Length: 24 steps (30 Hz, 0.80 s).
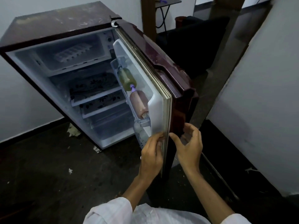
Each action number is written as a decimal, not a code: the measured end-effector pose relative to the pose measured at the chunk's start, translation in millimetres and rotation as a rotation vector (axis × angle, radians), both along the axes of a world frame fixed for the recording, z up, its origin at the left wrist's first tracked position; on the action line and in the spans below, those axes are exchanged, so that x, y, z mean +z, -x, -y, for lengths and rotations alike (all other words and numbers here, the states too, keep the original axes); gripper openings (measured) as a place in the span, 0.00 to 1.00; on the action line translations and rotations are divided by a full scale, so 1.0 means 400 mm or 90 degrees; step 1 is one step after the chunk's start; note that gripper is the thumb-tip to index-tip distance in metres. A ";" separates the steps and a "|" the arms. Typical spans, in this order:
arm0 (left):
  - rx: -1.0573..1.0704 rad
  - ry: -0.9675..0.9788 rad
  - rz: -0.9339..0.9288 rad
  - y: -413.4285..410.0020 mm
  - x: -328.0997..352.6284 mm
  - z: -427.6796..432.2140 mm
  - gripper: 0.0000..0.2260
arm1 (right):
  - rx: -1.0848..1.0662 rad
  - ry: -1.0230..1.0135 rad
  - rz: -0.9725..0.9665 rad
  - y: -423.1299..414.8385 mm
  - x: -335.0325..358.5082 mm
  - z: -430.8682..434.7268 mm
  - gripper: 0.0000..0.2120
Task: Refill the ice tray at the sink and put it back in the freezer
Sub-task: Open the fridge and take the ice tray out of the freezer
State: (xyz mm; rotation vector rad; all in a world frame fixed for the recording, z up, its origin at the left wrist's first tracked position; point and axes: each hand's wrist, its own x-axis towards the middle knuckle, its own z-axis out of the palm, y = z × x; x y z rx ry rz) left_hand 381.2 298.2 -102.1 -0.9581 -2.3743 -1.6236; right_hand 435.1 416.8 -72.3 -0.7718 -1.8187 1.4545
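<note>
A small maroon fridge (53,25) stands open against the wall. A white ice tray (72,51) lies in the freezer compartment (48,62) at the top, which has no flap in view. The fridge door (163,62) is swung wide toward me. My left hand (152,152) holds the inner side of the door's lower edge, its fingers on the pale seal. My right hand (189,146) curls round the outer side of the same edge.
Two bottles (127,78) lie in the door shelf, one greenish, one pinkish (140,102). Patterned shelves (97,94) fill the fridge body. The dark floor (48,167) has scattered scraps. A white wall (258,110) rises on the right, with a dark doorway (194,46) behind.
</note>
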 end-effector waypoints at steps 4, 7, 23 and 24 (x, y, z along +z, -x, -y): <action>-0.076 0.023 -0.007 0.013 0.009 -0.059 0.16 | -0.043 -0.022 -0.002 0.003 -0.010 -0.060 0.24; -0.155 0.062 -0.013 0.024 0.013 -0.104 0.19 | -0.070 -0.021 -0.005 0.013 -0.023 -0.106 0.27; -0.323 0.373 -0.209 0.105 0.034 -0.298 0.28 | -0.167 -0.066 0.132 0.096 -0.026 -0.374 0.20; -0.331 0.390 -0.226 0.113 0.032 -0.304 0.29 | -0.174 -0.064 0.143 0.102 -0.028 -0.384 0.20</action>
